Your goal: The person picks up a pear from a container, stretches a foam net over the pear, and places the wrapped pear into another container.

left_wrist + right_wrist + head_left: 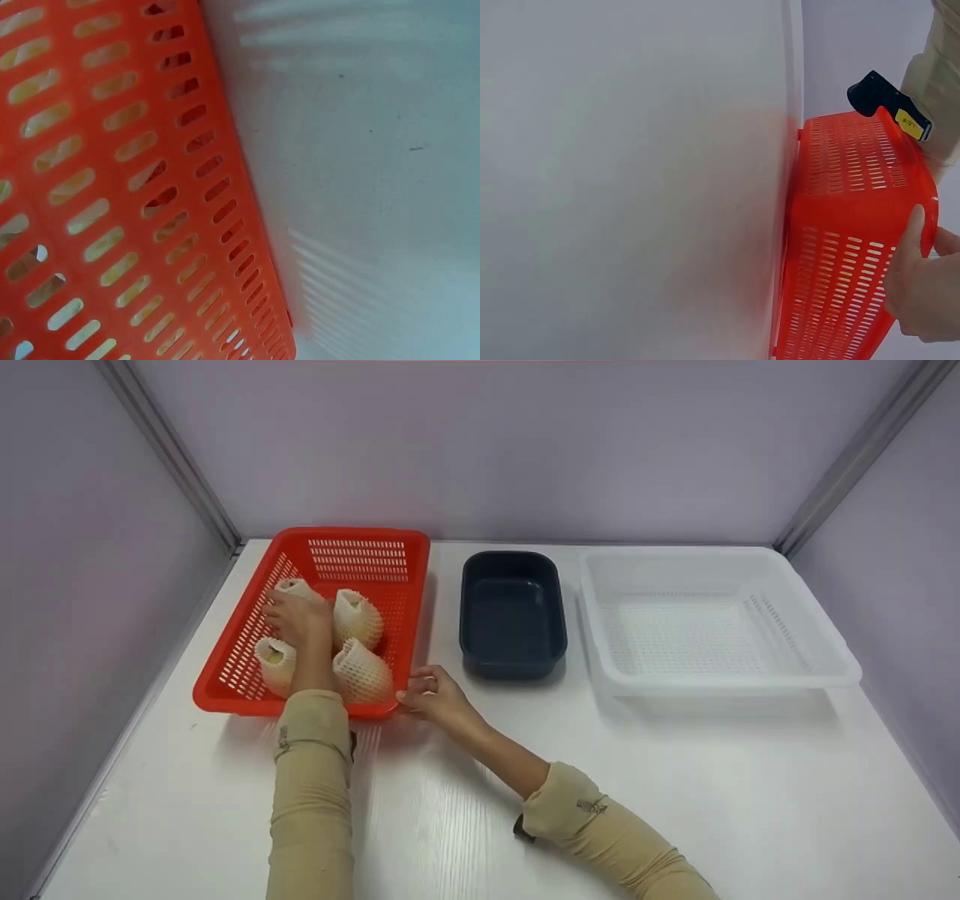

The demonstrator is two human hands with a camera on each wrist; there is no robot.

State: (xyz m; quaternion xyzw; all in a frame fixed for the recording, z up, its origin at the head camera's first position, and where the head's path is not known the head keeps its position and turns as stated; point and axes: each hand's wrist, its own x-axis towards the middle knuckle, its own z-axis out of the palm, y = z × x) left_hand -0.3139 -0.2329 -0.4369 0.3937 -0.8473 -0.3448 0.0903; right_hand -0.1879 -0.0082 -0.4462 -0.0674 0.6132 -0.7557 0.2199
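Note:
In the head view, a red plastic basket (416, 622) on the left of the table holds several pale yellow fruits in white foam nets. My left hand (300, 619) reaches into it, fingers curved over the far-left netted fruit (292, 585), which the hand partly covers. Around that hand lie a netted fruit (358, 621) to its right and two nearer ones, a left netted fruit (276, 664) and a right netted fruit (364, 671). At the basket's near right corner, my right hand (442, 701) pinches the rim; its thumb (909, 247) shows against the outer wall in the right wrist view.
A dark blue tub (512, 664) stands in the middle of the white table (465, 825). To its right is a white perforated basket (735, 681). Pale panels enclose the back and both sides. In the left wrist view, the slotted red wall (135, 180) blocks the hand.

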